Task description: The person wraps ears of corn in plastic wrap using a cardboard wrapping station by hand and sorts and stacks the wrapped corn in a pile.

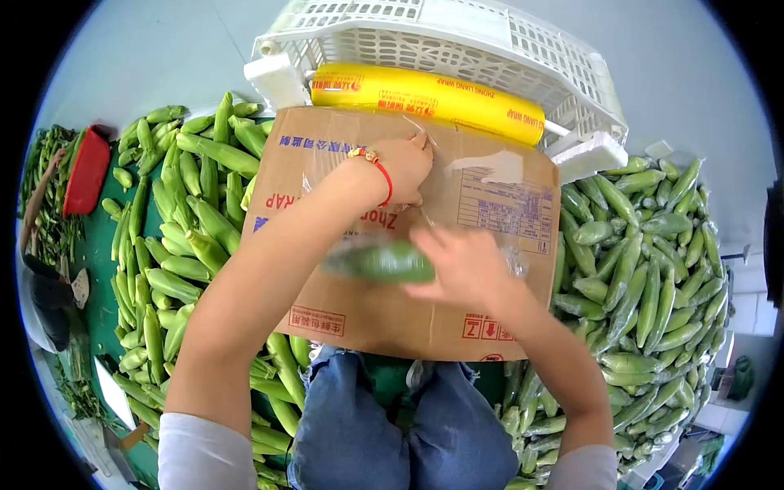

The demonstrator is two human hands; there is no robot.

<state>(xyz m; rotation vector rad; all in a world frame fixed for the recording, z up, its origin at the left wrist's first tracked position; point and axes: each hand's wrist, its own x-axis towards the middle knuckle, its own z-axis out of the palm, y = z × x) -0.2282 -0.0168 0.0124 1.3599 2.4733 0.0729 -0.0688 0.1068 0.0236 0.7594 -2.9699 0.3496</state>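
Note:
A flat cardboard sheet (327, 269) with red and blue print lies across my lap. Behind it is a yellow roll of cling film (425, 98). My left hand (400, 167), a red cord at its wrist, is over the upper middle of the cardboard. Its curled fingers appear closed on clear cling film near the roll. My right hand (461, 265) grips the right end of a green ear of corn (384, 261) in its husk, blurred by motion. Clear film lies on the cardboard around both hands; its exact edges are hard to make out.
Loose green ears of corn (167, 269) are heaped on my left. Film-wrapped ears (645, 269) form a large pile on my right. A white plastic crate (457, 41) stands behind the roll, between white foam blocks. A red container (88, 171) is far left.

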